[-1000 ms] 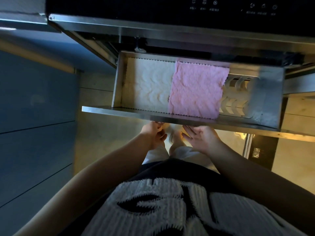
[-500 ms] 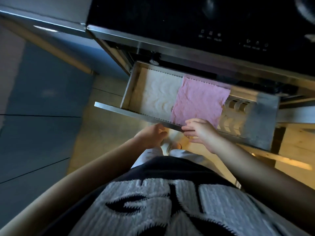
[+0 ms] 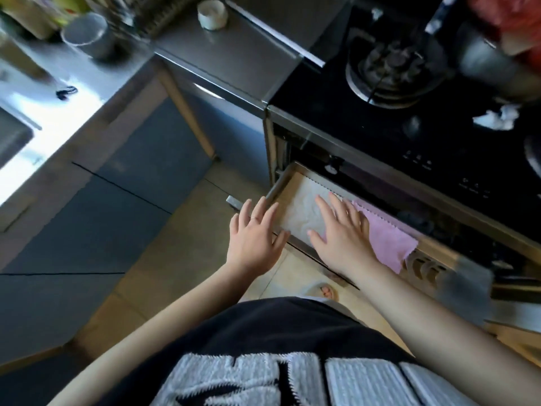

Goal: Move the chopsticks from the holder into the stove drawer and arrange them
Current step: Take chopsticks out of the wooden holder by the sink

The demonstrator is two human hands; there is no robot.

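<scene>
One steel surface [image 3: 73, 92] fills the upper left of the frame, and one black stove top [image 3: 380, 118] with one gas burner [image 3: 389, 71] fills the upper right. Below the stove, at the centre right, one stove drawer [image 3: 278, 189] is pulled out. Two cloths lie flat in it side by side: one white cloth [image 3: 301, 209] to the left and one pink cloth [image 3: 389, 241] to the right. A ridged insert [image 3: 421, 266] shows at the lower right end of the drawer.

Two bare hands are in the middle of the frame. The left hand [image 3: 254, 238] is spread flat with all fingers apart, over the left corner of the drawer front; its grip is wide and holds nothing, and one thin ring [image 3: 254, 219] is on one finger. The right hand [image 3: 342, 230] lies palm down, fingers spread, on the white cloth and the edge of the pink one; its grip is also wide and empty.

At the top left, blurred, a rack with thin dark sticks [image 3: 152, 13] stands on the surface; I cannot tell if these are the chopsticks. Near it stand one metal cup [image 3: 87, 33] and one small white jar [image 3: 211, 14].
</scene>
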